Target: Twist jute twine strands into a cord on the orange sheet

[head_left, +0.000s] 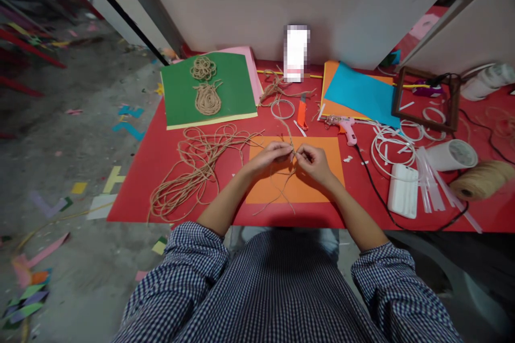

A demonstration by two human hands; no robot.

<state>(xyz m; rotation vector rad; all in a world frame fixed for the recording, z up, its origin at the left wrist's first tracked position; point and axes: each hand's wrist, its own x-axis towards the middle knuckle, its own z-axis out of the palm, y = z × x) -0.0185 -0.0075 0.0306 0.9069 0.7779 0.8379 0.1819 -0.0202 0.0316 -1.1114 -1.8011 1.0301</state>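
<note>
Both hands meet above an orange sheet of paper (317, 187) on the red table. My left hand (270, 155) pinches brown twine (288, 131) between thumb and fingers. Close beside it, my right hand (313, 162) is closed on the same twine. One length runs up from the fingers toward a white ring (282, 109), while loose ends trail down over the orange paper. The exact crossing of the strands is partly hidden by the fingertips. To the left lies a large loose heap of twine (193, 171).
Coiled twine shapes (208, 99) rest on a green sheet (177, 96). An orange cutter (302, 113) and a pink glue gun (348, 129) lie beyond my hands. Rightward are white tubing (376, 144), a white power strip (403, 190), glue sticks (428, 182), a twine spool (485, 179) and a wooden frame (454, 102).
</note>
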